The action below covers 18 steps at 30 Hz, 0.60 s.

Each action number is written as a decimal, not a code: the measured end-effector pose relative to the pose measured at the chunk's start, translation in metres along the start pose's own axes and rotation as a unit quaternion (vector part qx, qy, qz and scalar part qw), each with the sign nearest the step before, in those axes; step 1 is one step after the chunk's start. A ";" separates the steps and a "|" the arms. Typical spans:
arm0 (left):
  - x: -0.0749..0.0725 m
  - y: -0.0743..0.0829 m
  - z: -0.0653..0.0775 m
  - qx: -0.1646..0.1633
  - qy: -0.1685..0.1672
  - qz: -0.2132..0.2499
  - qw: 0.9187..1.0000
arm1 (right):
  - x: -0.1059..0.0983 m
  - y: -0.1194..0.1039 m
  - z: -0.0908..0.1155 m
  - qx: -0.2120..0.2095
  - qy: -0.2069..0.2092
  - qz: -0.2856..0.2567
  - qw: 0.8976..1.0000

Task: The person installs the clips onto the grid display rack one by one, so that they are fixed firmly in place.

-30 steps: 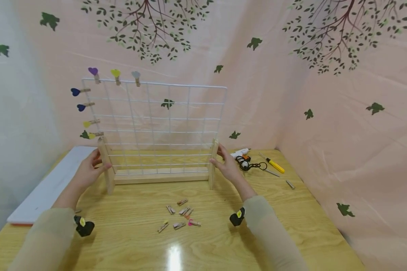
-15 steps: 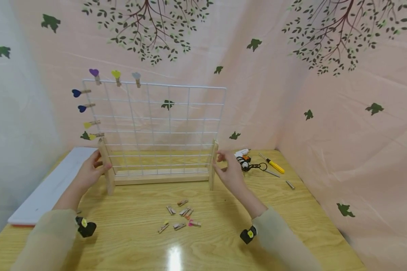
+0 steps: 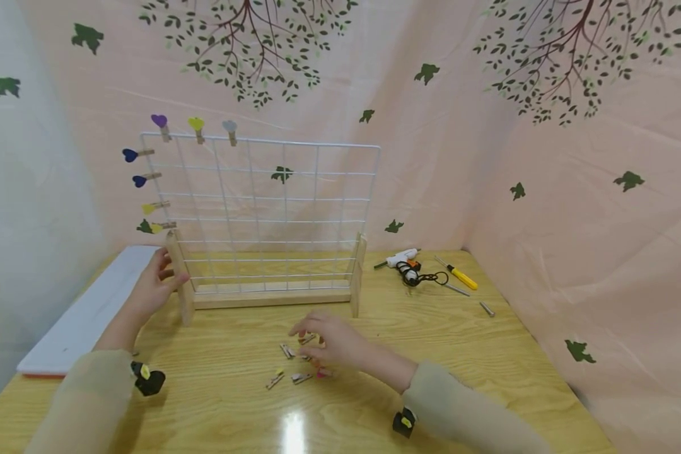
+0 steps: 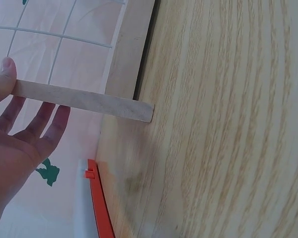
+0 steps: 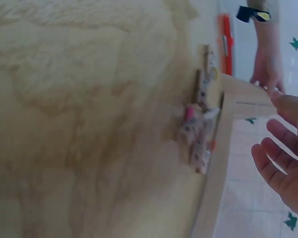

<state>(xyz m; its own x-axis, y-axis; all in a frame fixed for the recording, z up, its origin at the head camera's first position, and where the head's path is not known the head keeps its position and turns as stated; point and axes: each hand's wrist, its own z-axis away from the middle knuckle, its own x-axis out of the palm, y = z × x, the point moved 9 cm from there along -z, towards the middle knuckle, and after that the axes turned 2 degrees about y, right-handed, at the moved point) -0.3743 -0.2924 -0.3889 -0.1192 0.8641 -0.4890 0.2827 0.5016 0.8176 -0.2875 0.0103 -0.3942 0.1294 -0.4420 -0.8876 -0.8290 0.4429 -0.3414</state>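
A white wire grid (image 3: 284, 142) stands upright in a wooden stand (image 3: 272, 299). Heart-topped mini clothespins are clipped along its left side and upper left edge, including a purple one (image 3: 159, 120) and a navy one (image 3: 129, 155). My left hand (image 3: 150, 290) grips the stand's left wooden post (image 4: 84, 99), thumb on one face and fingers on the other. Above a loose group of mini clothespins (image 3: 286, 350) on the table hovers my right hand (image 3: 337, 340), fingers slightly bent and apart. It partly covers the group. The right wrist view shows those clothespins (image 5: 201, 134) blurred.
A white board (image 3: 85, 315) with a red edge lies at the left. Behind on the right are a glue gun (image 3: 403, 257) with a coiled black cord, a yellow-handled screwdriver (image 3: 462, 277) and a bolt (image 3: 487, 309). A printed cloth (image 3: 420, 139) hangs behind the table.
My right hand has let go of the stand's right post and moved left and toward me, over the loose clothespins. My left hand has stayed on the left post.
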 end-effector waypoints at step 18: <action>0.000 0.001 0.002 -0.003 -0.002 -0.004 1.000 | 0.076 -0.021 -0.022 -0.127 -0.154 0.084 0.976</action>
<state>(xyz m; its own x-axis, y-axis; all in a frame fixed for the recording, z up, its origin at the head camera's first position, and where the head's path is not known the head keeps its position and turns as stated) -0.3716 -0.2915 -0.3886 -0.1171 0.8601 -0.4965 0.2757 0.5084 0.8158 -0.2720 -0.0497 -0.4472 0.1050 -0.1070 -0.9887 -0.9558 0.2635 -0.1301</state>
